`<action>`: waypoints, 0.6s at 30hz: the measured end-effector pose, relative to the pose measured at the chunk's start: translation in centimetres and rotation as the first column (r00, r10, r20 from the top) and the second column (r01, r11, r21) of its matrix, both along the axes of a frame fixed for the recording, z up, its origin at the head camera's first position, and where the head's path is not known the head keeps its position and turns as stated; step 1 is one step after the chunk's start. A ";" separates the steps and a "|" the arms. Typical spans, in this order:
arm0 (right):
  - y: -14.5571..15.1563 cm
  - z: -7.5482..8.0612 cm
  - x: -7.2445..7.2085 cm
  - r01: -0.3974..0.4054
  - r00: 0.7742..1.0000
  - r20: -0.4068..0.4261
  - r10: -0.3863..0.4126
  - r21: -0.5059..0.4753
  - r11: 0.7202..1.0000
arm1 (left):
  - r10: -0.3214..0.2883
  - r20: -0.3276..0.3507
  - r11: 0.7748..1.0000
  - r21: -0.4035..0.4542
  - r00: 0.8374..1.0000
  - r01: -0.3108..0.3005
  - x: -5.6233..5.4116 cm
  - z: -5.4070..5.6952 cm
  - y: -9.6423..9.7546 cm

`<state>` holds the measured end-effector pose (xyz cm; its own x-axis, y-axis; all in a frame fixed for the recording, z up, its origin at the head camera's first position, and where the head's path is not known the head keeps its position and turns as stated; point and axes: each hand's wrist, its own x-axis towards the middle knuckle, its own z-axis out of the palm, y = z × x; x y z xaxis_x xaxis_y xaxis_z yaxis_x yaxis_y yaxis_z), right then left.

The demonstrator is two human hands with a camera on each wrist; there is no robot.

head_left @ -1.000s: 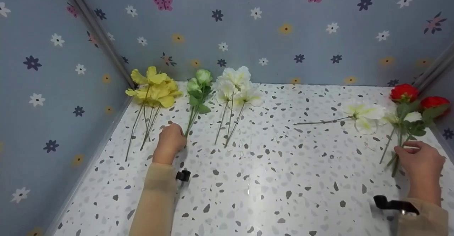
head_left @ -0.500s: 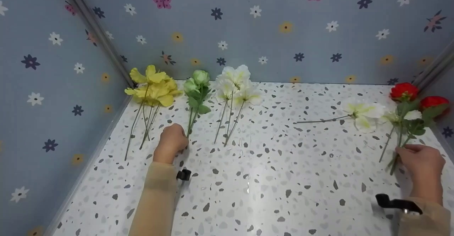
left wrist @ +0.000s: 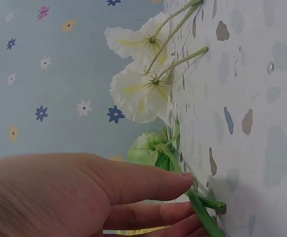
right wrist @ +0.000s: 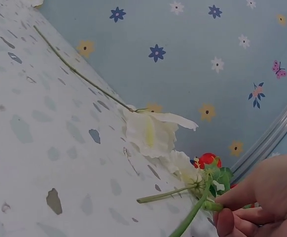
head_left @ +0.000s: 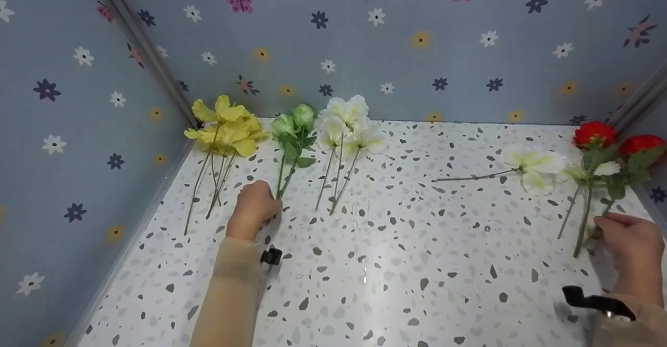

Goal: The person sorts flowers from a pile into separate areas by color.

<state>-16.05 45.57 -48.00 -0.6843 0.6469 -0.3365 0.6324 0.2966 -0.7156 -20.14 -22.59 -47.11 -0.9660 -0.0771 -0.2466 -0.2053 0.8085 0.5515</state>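
My left hand [head_left: 254, 207] pinches a stem of the pale green flowers [head_left: 293, 120], low down near the table. In the left wrist view, the green stem [left wrist: 198, 210] passes between thumb and fingers. At the far right, my right hand [head_left: 631, 237] holds the stem of one red flower [head_left: 643, 144] by its lower end. The right wrist view shows that stem's cut end [right wrist: 212, 205] between thumb and finger. Another red flower [head_left: 593, 134] lies just left of it, its stem free of the hand. Beneath it, a white flower [head_left: 576, 172] is partly hidden.
Yellow flowers [head_left: 226, 133] lie left of the green ones, and several white flowers [head_left: 346, 123] lie right of them. A single white flower [head_left: 534, 170] lies sideways near the red ones. Patterned panels [head_left: 354, 45] border the speckled table [head_left: 406, 263].
My right hand has moved right, drawing one red flower's stem away from the other. The green flowers have shifted slightly right and their stems have spread in my left hand.
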 end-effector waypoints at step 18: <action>-6.1 6.2 -0.4 0.026 0.891 -0.448 -0.077 -0.119 0.993 | -0.008 -0.289 0.989 0.137 0.957 0.050 0.7 2.8 3.3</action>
<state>-16.41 39.50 -41.77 -0.7456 0.6628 -0.0692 0.2466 0.1779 -0.9527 -19.41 -19.33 -44.36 -0.9989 -0.0327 0.0349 0.0006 0.7210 0.6929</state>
